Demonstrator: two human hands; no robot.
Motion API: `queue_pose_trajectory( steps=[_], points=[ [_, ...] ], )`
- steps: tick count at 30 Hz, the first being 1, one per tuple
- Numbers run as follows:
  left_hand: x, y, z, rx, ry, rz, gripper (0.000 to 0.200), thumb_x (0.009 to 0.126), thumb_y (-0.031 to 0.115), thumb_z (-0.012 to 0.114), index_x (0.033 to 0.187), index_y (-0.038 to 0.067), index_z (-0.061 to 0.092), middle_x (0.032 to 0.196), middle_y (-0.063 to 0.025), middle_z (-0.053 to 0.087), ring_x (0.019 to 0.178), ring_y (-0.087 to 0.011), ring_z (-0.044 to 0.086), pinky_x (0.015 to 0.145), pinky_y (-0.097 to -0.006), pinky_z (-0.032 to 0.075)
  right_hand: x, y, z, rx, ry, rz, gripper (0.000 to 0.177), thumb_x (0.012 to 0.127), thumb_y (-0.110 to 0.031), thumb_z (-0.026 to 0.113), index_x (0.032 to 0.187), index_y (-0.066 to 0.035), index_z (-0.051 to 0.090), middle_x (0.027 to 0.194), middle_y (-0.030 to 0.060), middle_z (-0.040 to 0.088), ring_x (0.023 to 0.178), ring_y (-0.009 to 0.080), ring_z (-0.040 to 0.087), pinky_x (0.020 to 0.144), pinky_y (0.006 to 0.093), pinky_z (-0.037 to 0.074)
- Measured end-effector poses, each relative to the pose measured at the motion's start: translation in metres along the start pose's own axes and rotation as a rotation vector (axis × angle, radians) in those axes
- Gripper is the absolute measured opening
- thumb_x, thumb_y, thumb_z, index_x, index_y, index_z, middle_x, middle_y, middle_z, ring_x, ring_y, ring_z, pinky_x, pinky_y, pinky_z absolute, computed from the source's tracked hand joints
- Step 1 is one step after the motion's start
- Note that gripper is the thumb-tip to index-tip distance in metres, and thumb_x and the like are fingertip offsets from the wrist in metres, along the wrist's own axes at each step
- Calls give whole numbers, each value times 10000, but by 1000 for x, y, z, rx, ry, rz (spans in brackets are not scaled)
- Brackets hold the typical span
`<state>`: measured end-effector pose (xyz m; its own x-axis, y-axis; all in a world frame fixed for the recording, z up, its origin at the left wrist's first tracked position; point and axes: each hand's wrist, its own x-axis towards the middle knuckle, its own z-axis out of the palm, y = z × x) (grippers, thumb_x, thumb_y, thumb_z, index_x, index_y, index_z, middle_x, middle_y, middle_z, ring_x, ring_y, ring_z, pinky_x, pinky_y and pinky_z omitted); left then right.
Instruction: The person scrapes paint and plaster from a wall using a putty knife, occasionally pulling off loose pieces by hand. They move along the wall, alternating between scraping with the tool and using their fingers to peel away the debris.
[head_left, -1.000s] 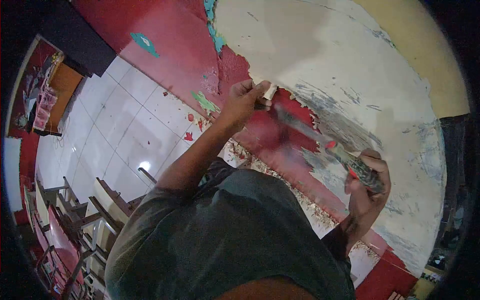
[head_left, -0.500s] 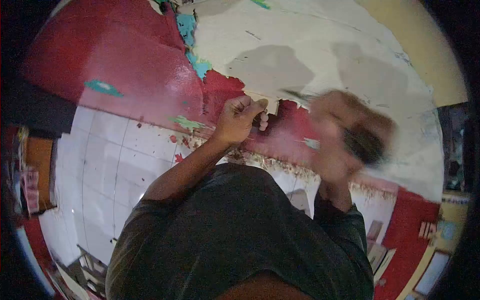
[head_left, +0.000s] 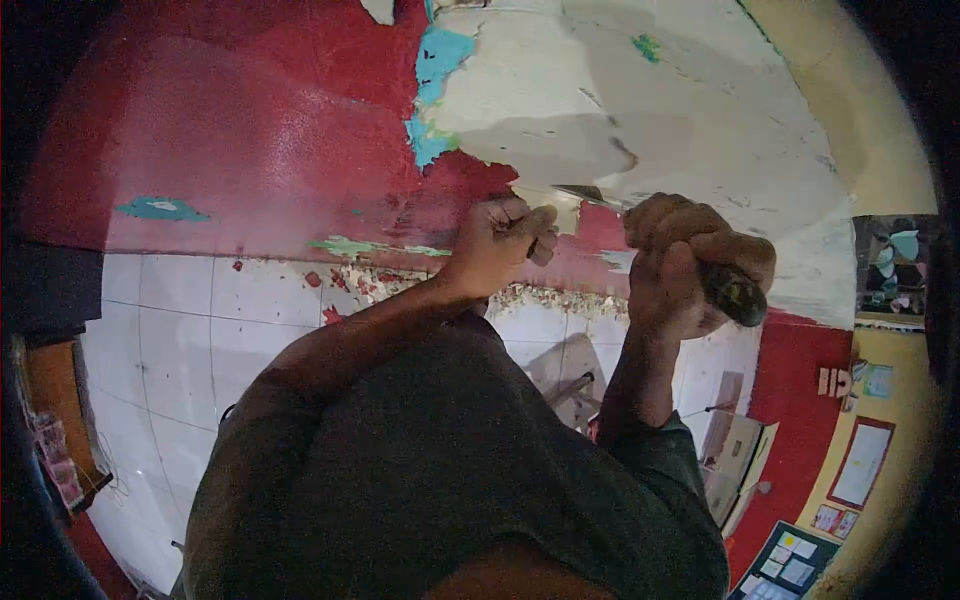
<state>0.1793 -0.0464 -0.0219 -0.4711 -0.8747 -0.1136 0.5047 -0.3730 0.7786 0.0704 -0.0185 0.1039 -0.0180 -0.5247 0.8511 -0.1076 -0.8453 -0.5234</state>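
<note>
My left hand (head_left: 503, 240) is closed in a pinch against the wall, at the corner of a pale flap of peeling paint (head_left: 565, 212). To its right, my right hand (head_left: 690, 262) is wrapped round the dark, rounded handle (head_left: 740, 297) of a scraping tool. A thin dark blade (head_left: 578, 191) shows at the wall between the two hands, pointing left; the fist hides the middle of the tool. Red paint (head_left: 250, 130) covers the wall on the left, and a bare cream patch (head_left: 700, 110) with ragged edges lies above and to the right.
Paint flakes (head_left: 370, 283) litter the white tiled floor (head_left: 180, 300) along the wall's foot. Turquoise paint (head_left: 440, 65) shows at the red layer's torn edge. A noticeboard (head_left: 785, 565) and a white framed sheet (head_left: 862, 462) hang on the yellow wall at right.
My right hand, blurred before, is now sharp, with the tool's handle end lower. The view has shifted; my left hand keeps its pinch at the flap.
</note>
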Motion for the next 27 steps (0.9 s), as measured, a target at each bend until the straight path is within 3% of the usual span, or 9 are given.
queue_pose_trajectory(
  steps=[5,10,11,13,17,19,20,23,27],
  points=[
    [0,-8,-5,-19,-27,22,239,913,149,548,763,-32,591,678,-58,593,601,-100,547,542,-260,455,-2,8,-15,112,168,40,236,781,17,606,887,-48,406,590,126,510,475,212,491,451,374,463],
    [2,3,-8,96,-50,10,240,912,142,546,748,-29,584,673,-51,587,590,-97,531,530,-252,440,5,-17,2,77,-98,-94,153,778,7,492,900,-56,425,579,86,453,468,163,403,472,368,423],
    [-5,2,-8,128,-68,0,241,911,143,548,744,-27,583,671,-49,586,589,-97,530,528,-252,438,13,-29,7,-527,-313,24,80,774,2,532,809,-53,485,601,97,509,491,177,472,489,331,437],
    [-12,5,1,-3,-3,-50,253,910,150,549,722,-16,581,648,-41,576,572,-97,520,519,-254,428,-4,-14,7,-783,-309,98,55,790,-22,558,789,-39,506,694,117,576,592,206,553,554,352,465],
    [-8,0,-3,67,26,-14,249,900,159,560,706,5,586,603,-30,558,534,-92,504,498,-254,414,-9,-4,8,26,31,138,142,745,-18,631,802,-33,502,720,97,547,696,197,559,595,336,486],
    [-13,-5,-7,45,8,-46,245,897,163,567,712,5,591,603,-33,561,530,-90,506,494,-253,417,-18,-1,2,-121,54,247,179,733,-40,659,805,-41,494,702,86,542,694,189,564,596,317,492],
    [-11,-4,-9,24,-18,-43,243,895,166,570,717,3,593,607,-35,565,530,-89,509,493,-253,420,-46,23,-24,-970,-42,139,160,790,-73,628,826,-69,472,705,88,548,676,189,550,582,317,485],
    [-10,-4,-10,6,8,-4,251,894,179,573,718,2,597,610,-35,569,526,-87,512,492,-253,426,-24,8,1,-43,51,118,168,768,-29,630,841,-55,482,699,105,555,623,200,556,558,328,492],
    [-19,2,-10,-52,59,-67,252,897,178,571,720,2,602,616,-34,572,529,-87,520,493,-251,433,-16,3,10,2,9,-70,113,771,29,562,824,-7,469,650,120,544,556,222,557,519,349,495]
  ],
)
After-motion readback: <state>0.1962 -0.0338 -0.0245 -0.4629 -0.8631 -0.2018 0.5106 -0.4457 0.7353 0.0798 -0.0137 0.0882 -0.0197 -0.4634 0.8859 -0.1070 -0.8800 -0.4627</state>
